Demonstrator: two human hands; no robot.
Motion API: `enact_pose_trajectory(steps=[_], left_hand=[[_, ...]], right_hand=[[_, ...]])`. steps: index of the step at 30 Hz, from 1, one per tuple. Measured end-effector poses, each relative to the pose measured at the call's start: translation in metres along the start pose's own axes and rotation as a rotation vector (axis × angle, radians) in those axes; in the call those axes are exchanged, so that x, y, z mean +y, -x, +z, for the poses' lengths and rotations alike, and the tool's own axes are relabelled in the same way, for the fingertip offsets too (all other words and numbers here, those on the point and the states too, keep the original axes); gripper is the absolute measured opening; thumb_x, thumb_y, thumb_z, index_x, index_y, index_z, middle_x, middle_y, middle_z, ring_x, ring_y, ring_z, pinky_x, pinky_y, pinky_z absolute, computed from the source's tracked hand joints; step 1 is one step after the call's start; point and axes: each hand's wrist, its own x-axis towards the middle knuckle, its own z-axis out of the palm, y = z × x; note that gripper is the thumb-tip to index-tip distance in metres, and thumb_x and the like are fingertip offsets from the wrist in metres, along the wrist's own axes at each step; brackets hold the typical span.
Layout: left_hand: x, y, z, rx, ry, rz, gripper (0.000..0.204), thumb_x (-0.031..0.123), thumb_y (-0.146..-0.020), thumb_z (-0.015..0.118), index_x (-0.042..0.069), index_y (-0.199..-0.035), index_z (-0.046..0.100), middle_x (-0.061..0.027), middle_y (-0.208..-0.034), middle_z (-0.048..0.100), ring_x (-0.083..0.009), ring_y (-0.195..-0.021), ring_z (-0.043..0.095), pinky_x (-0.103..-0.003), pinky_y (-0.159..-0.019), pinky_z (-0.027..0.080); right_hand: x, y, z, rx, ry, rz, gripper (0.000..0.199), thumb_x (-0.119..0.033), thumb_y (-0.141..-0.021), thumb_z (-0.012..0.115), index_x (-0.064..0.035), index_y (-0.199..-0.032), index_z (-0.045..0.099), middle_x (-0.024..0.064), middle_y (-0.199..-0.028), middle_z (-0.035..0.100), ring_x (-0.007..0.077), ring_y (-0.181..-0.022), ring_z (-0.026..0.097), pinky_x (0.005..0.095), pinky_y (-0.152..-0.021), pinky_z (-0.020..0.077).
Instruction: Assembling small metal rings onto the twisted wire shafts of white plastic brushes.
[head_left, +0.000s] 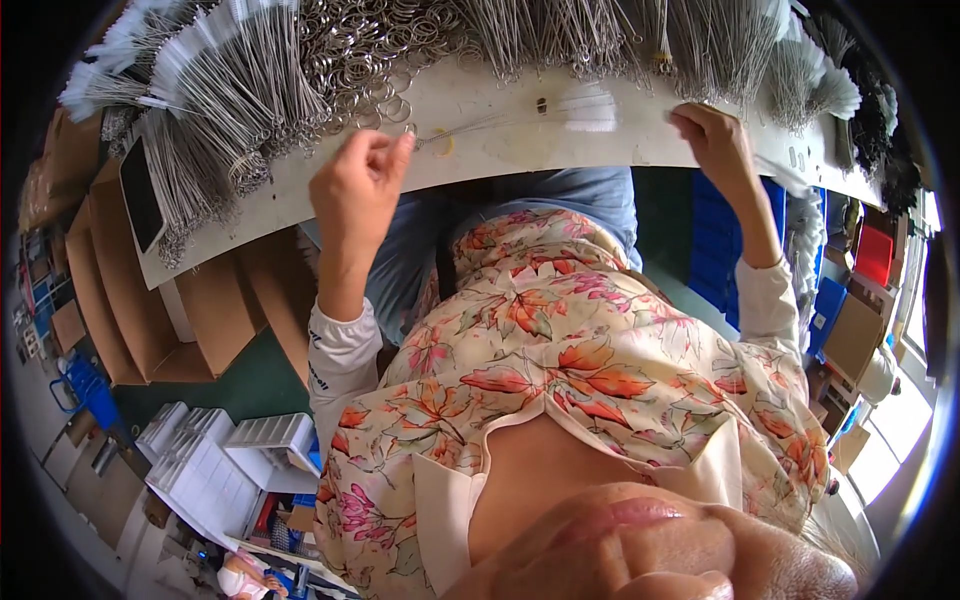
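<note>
1. The left hand (355,185) has thumb and forefinger pressed together on the looped end of a thin wire cable (500,122), at the table edge.
2. The right hand (712,135) lies with fingers curled down at the cable's other end; whether they actually clamp it I cannot tell, since the tips are hidden.
3. The cable runs from the left pinch toward three o'clock, its long axis along the white table (640,150), stretched between both hands. A pale tag (590,110) sits on it, nearer the right hand.
4. A small yellow ring (443,143) lies just beside the left fingertips, at about four o'clock.
5. Toward twelve o'clock, bundles of wire cables (230,90) and a pile of metal split rings (365,50) crowd the table's far side.
6. A dark phone (141,195) rests at nine o'clock from the left hand.
</note>
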Motion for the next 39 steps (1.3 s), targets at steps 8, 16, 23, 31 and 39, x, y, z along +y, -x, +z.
enact_pose_trajectory(steps=[8,16,23,31,39], left_hand=[[0.016,0.001,0.0,-0.048,0.679,0.075,0.003,-0.001,-0.083,0.06,-0.003,-0.082,0.057,-0.0116,-0.09,0.065,-0.0098,-0.077,0.062,-0.024,-0.065,0.053],[0.04,-0.005,-0.034,-0.167,0.85,0.272,0.014,-0.006,-0.083,0.056,-0.002,-0.094,0.064,-0.0129,-0.101,0.063,-0.0133,-0.083,0.063,-0.025,-0.072,0.056],[0.043,-0.005,-0.037,-0.246,0.794,0.37,0.017,-0.007,-0.081,0.058,-0.003,-0.096,0.064,-0.014,-0.1,0.063,-0.0173,-0.084,0.065,-0.025,-0.071,0.055],[0.066,0.006,-0.032,0.037,0.757,0.465,0.033,-0.01,-0.074,0.062,-0.008,-0.107,0.059,-0.0159,-0.098,0.064,-0.021,-0.085,0.066,-0.028,-0.07,0.055],[0.064,-0.004,-0.03,0.281,0.431,0.757,0.032,-0.009,-0.071,0.065,-0.006,-0.103,0.062,-0.0155,-0.096,0.065,-0.0199,-0.079,0.067,-0.027,-0.069,0.056]], right_hand=[[-0.176,-0.038,0.038,0.13,-0.493,-0.52,0.009,-0.012,-0.077,0.067,-0.0075,-0.085,0.065,0.0036,-0.088,0.063,0.0226,-0.068,0.063,0.0321,-0.058,0.0491],[-0.176,-0.04,0.011,-0.096,-0.823,-0.462,0.011,-0.016,-0.079,0.064,-0.0078,-0.084,0.067,0.0085,-0.08,0.063,0.0264,-0.071,0.062,0.034,-0.063,0.0474],[-0.175,-0.024,0.005,-0.223,-0.998,-0.316,0.014,-0.016,-0.081,0.065,-0.0034,-0.087,0.067,0.0082,-0.077,0.064,0.017,-0.063,0.059,0.0291,-0.059,0.0457],[-0.181,-0.017,-0.008,-0.402,-1.423,-0.069,0.021,-0.023,-0.087,0.061,-0.0035,-0.094,0.065,-0.0006,-0.067,0.06,0.0056,-0.055,0.049,0.0208,-0.051,0.0392],[-0.201,-0.027,-0.021,-0.243,-1.535,-0.086,0.016,-0.017,-0.084,0.066,-0.002,-0.088,0.066,-0.0024,-0.066,0.057,0.0035,-0.055,0.046,0.0183,-0.049,0.0372]])
